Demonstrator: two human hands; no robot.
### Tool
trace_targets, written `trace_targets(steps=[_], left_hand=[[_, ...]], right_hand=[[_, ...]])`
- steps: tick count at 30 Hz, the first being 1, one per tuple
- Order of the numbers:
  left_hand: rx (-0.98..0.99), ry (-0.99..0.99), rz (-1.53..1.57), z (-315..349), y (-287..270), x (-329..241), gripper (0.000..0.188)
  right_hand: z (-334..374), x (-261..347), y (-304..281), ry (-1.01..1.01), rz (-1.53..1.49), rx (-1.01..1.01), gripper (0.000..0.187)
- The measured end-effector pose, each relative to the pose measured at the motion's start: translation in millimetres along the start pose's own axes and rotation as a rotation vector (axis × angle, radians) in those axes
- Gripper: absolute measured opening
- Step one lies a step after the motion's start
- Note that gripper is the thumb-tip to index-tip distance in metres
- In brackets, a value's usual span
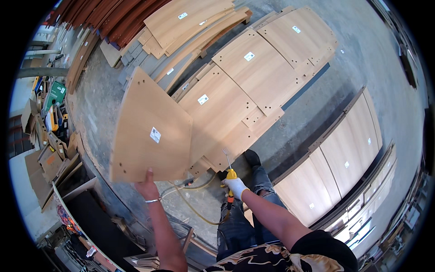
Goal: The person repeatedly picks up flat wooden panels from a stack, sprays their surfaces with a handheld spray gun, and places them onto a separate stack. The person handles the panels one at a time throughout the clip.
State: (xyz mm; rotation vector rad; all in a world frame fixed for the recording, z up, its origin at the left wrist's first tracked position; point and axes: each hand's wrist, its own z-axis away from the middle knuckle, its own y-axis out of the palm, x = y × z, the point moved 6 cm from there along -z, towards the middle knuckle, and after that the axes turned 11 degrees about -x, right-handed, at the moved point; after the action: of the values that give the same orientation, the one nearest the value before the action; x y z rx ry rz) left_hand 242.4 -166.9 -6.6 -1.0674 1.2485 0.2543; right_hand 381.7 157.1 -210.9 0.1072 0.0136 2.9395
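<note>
My bare left hand (147, 187) grips the lower edge of a light wood panel (154, 111), which is tilted up with small holes at its corners and a white label. Its right edge overlaps a stack of similar panels (226, 97) on the floor; whether they touch I cannot tell. In a white glove, my right hand (235, 187) is closed around a yellow air blow gun (231, 174). The gun's thin metal nozzle points away from me over the near end of the stack. A yellowish hose (215, 223) loops below the gun between my arms.
Another row of wood panels (328, 172) lies to the right. At the back left are more light boards (186, 22) and dark reddish boards (108, 20). Cardboard scraps (47, 167) and a green box (56, 93) crowd the left side. My shoe (252, 157) is beside the near stack.
</note>
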Motion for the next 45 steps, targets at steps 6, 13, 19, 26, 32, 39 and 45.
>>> trace_targets(steps=[6, 13, 19, 26, 32, 39, 45], left_hand=[[0.046, -0.214, -0.051, 51, -12, 87, 0.050], [0.005, -0.338, 0.106, 40, -69, 77, 0.048], [0.480, -0.401, 0.305, 30, -101, 33, 0.052], [0.427, -0.296, -0.254, -53, -17, 1, 0.032], [0.392, 0.035, -0.467, -33, 13, -78, 0.026], [0.236, 0.014, -0.260, -10, -5, -115, 0.023], [0.086, -0.087, -0.185, 7, -19, -56, 0.027]], right_hand=[[1, -4, 9, -0.046, 0.119, 0.052, 0.018], [-1, -13, 8, 0.001, 0.068, 0.035, 0.018], [-8, -11, 21, -0.018, 0.099, 0.039, 0.018], [-3, -10, 35, -0.004, 0.135, 0.039, 0.017], [-11, -10, 28, 0.010, 0.119, 0.015, 0.017], [-14, -2, 35, -0.036, 0.134, 0.058, 0.017], [-19, 0, 22, -0.023, 0.146, 0.032, 0.018]])
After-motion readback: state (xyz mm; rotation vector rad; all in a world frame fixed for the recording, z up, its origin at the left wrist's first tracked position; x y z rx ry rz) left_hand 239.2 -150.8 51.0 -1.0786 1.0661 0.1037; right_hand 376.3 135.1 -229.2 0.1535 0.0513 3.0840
